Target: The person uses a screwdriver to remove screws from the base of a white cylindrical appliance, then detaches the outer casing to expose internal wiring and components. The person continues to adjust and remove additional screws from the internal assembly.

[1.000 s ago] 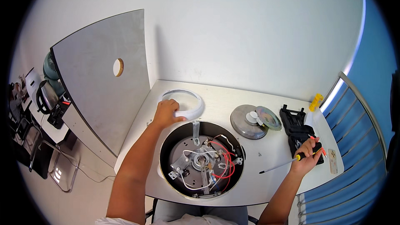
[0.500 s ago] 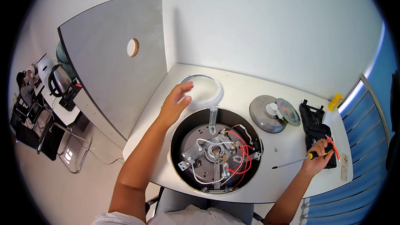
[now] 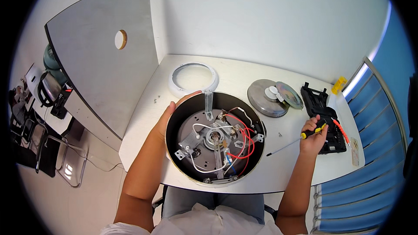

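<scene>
A round metal appliance housing (image 3: pixel 201 117) sits at the desk's front, open upward, with brackets, a central fitting and red and white wires inside. My left hand (image 3: pixel 165 119) grips its outer left side, fingertips partly hidden behind the rim. My right hand (image 3: pixel 311 135) holds a yellow-and-black screwdriver (image 3: pixel 286 146), its tip pointing left beside the housing. A white plastic ring (image 3: pixel 175 85) lies behind the housing. To its right are a steel disc lid (image 3: pixel 263 104) with a white knob and an iridescent disc (image 3: pixel 291 96). Small screws (image 3: pixel 155 100) lie left of the ring.
A black tool case (image 3: pixel 331 147) with an orange tool (image 3: pixel 341 130), and a yellow object (image 3: pixel 338 85), are at the right. A grey partition (image 3: pixel 98 74) bounds the desk (image 3: pixel 143 143) on the left, a kettle (image 3: pixel 53 88) beyond it. A steel railing (image 3: pixel 383 117) is at right.
My left hand left the white ring, lifted open, and came down onto the housing's left side. The view has shifted. My right hand still holds the screwdriver.
</scene>
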A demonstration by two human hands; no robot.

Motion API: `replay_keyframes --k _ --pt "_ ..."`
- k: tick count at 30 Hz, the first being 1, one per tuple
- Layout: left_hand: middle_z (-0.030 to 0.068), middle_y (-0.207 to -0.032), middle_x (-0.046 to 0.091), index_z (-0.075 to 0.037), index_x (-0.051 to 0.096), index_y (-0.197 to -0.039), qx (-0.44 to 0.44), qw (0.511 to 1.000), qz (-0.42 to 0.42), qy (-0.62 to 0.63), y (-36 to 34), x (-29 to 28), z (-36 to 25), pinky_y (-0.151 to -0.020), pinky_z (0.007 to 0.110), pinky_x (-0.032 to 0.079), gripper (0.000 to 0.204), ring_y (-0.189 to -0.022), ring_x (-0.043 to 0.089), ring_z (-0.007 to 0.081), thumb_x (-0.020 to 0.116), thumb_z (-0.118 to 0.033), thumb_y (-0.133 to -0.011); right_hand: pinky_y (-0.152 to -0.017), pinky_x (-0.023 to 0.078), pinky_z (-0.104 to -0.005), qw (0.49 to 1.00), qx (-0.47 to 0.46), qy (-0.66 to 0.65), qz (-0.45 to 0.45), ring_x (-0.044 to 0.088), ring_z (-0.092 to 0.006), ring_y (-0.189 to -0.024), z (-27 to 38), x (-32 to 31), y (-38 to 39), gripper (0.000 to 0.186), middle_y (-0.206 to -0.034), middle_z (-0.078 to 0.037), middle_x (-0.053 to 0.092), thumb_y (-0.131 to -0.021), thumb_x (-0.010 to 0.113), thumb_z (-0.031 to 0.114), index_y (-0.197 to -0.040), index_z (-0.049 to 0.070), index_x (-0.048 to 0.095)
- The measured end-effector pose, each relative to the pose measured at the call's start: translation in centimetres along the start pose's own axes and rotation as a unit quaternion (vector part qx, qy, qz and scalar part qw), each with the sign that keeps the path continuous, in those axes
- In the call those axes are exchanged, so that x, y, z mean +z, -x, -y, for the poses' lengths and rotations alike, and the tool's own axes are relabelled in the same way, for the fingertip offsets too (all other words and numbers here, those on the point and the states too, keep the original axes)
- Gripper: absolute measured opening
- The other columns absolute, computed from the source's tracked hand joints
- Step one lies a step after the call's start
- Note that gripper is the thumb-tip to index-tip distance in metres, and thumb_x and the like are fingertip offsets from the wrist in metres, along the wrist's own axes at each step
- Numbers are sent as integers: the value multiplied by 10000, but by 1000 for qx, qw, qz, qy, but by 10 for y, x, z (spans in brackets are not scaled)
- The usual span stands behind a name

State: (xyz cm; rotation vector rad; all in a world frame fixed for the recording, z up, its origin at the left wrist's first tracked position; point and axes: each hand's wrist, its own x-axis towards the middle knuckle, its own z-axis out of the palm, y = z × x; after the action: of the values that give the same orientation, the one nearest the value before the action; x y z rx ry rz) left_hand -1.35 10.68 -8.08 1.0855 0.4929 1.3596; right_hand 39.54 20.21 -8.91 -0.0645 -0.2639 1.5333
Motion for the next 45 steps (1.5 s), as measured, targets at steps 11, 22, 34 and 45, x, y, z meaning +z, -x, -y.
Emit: replay_keyframes --k 11,22,34,45 --pt "138 -1348 409 -35 302 -1373 14 998 8 63 2 -2 7 -1043 419 308 945 -1238 401 258 318 -751 -756 -526 384 -247 994 1 110 15 409 -149 -638 -23 16 13 402 -836 -58 472 -953 364 405 -1121 81 532" --pt "136 -1323 433 -37 311 -1366 8 997 -22 69 -2 -1 10 -1022 433 336 983 -1216 426 261 250 -791 -738 -465 361 -223 986 37 -62 153 391 -116 -577 -7 69 34 355 -812 -65 415 -916 485 274 -1096 -31 483" --pt "148 -1315 446 -7 317 -1360 22 998 -16 56 -5 -4 13 -1021 402 343 891 -1207 442 250 339 -708 -811 -303 330 -231 885 71 233 397 410 -120 -419 -112 204 66 326 -787 -86 421 -977 352 268 -1168 3 353" --pt "163 -1321 441 23 330 -1349 27 999 -2 30 -6 -16 13 -1018 364 348 917 -1214 439 242 391 -708 -799 -217 397 -205 834 153 291 444 450 -150 -314 -115 219 63 255 -714 -128 445 -979 291 239 -1078 4 309"
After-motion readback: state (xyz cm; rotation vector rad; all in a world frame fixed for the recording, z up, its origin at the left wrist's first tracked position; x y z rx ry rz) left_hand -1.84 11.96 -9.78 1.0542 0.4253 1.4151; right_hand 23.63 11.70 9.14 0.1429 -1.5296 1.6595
